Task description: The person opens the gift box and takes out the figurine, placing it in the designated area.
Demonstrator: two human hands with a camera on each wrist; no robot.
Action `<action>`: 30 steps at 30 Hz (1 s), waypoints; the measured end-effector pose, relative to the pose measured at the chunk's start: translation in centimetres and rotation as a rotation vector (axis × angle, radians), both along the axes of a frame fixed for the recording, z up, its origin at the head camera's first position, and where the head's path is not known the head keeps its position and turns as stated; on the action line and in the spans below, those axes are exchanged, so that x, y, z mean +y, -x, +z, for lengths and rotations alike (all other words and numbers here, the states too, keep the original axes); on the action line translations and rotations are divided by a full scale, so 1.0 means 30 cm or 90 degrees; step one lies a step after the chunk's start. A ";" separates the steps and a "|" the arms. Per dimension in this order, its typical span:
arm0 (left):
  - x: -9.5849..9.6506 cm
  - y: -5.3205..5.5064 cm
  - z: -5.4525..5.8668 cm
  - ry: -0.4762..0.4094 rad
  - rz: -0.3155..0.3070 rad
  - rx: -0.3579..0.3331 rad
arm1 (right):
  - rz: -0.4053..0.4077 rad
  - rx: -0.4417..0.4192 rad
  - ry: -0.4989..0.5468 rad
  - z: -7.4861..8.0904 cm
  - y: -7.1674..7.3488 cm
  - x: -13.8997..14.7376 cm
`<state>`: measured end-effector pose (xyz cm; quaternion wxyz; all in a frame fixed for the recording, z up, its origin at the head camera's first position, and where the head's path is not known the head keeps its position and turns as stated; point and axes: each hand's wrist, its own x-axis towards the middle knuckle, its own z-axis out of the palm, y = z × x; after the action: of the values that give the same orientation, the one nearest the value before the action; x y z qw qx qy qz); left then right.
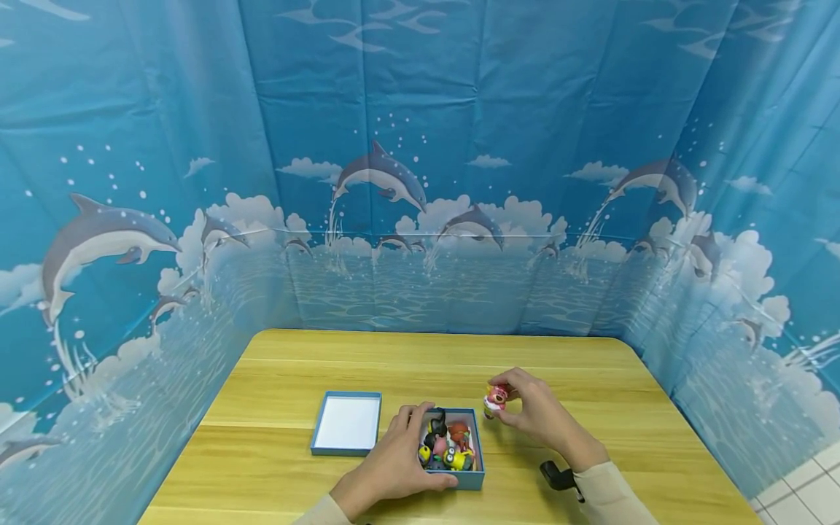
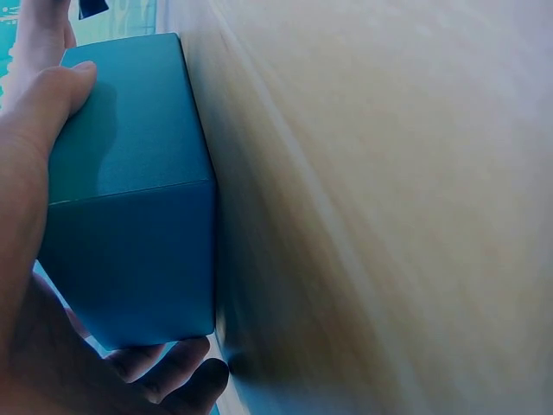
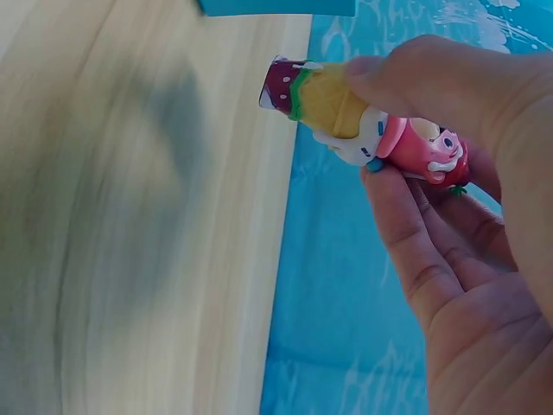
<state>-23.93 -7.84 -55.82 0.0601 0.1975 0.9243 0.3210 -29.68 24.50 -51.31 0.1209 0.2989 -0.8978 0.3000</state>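
Note:
My left hand (image 1: pixel 396 461) grips an open blue box (image 1: pixel 469 481) at its left side, thumb on the front wall. In the left wrist view the fingers curl round the far side of the blue box (image 2: pixel 143 251). Inside lie several small toy figures, among them a yellow one with goggle eyes (image 1: pixel 457 459) and a reddish-brown one (image 1: pixel 459 432). To the right of the box, my right hand (image 1: pixel 543 417) pinches a pink bear figurine (image 1: pixel 496 398) between thumb and fingers. The right wrist view shows its yellow and white middle (image 3: pixel 339 102) and a dark red base.
A blue-edged lid (image 1: pixel 346 423) with a white inside lies left of the box on the wooden table (image 1: pixel 420 364). A blue curtain (image 1: pixel 420 284) printed with dolphins surrounds the table's back and sides.

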 end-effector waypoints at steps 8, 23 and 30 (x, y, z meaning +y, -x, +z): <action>0.004 -0.007 0.014 -0.003 0.004 -0.005 | -0.007 -0.040 -0.019 -0.021 0.006 0.006; 0.003 -0.005 0.007 -0.003 0.000 -0.001 | -0.023 -0.061 -0.036 -0.068 0.020 0.011; 0.002 0.008 -0.006 -0.003 -0.001 -0.001 | -0.022 -0.071 -0.046 -0.068 0.022 0.011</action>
<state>-24.17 -7.78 -55.99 0.0608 0.1979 0.9233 0.3236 -30.32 24.85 -53.35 0.0646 0.2705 -0.9183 0.2818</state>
